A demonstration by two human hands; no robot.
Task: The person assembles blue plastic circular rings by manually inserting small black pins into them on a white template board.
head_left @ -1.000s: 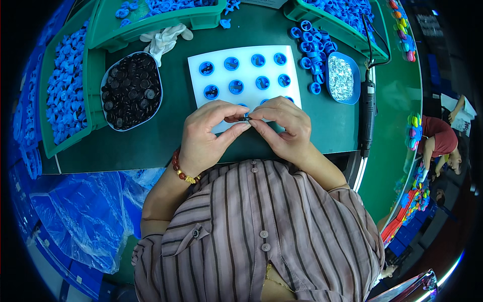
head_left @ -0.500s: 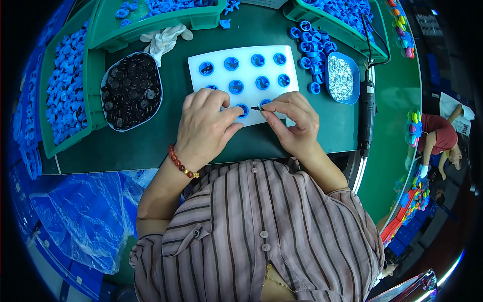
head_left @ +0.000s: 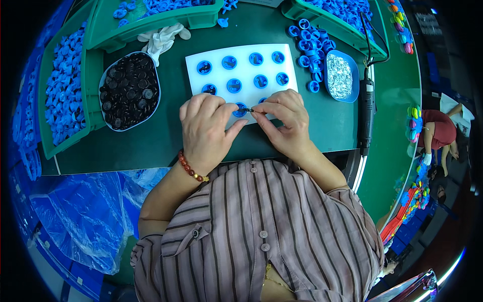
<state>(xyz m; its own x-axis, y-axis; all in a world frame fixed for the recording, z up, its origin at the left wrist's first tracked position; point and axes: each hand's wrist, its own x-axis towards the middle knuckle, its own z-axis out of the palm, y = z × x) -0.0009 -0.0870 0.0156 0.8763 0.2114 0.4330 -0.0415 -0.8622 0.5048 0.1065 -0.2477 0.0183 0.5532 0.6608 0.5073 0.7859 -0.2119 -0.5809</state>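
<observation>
A small dark piece (head_left: 246,109) is pinched between the thumb and index finger of my right hand (head_left: 288,125). Its other end reaches close to the index fingertip of my left hand (head_left: 204,126); I cannot tell whether they touch. My left thumb and index finger stand apart, over the near part of a white board (head_left: 220,78). Below the piece, a round blue part (head_left: 239,113) sits in the board. Rows of similar round blue parts, with dark bits inside, fill the board; my hands cover some of the nearest row.
Left of the board stand a tray of black discs (head_left: 130,93), white gloves (head_left: 162,41) and a green bin (head_left: 94,108) of blue parts. To the right lie loose blue rings (head_left: 313,50), a blue tray of small shiny pieces (head_left: 339,78) and a corded black power screwdriver (head_left: 367,113).
My right hand has moved left with the dark piece, bringing it over the round blue part beside my left fingertips. My left index finger has drawn back slightly. The board has shifted slightly left.
</observation>
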